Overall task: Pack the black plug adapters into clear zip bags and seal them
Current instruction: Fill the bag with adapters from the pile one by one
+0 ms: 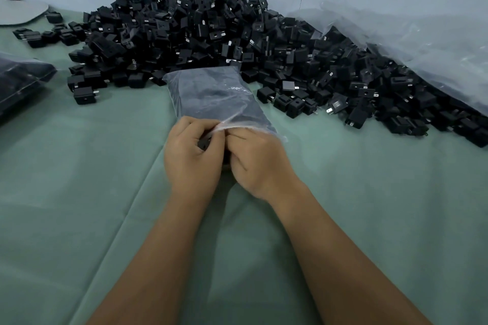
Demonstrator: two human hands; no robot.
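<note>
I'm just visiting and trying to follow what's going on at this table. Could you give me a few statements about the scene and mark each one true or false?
1. Both hands pinch the near edge of the filled zip bag. True: the left hand and right hand meet at its mouth.
2. The pile of loose adapters lies behind that bag. True.
3. The table is covered with a red cloth. False: the cloth is pale green.
4. The bag in the hands is empty. False: dark contents show through the plastic.
5. Another filled bag lies at the left edge. True.
6. The large crumpled plastic sheet lies on the left. False: it is on the right, against the wall.
</note>
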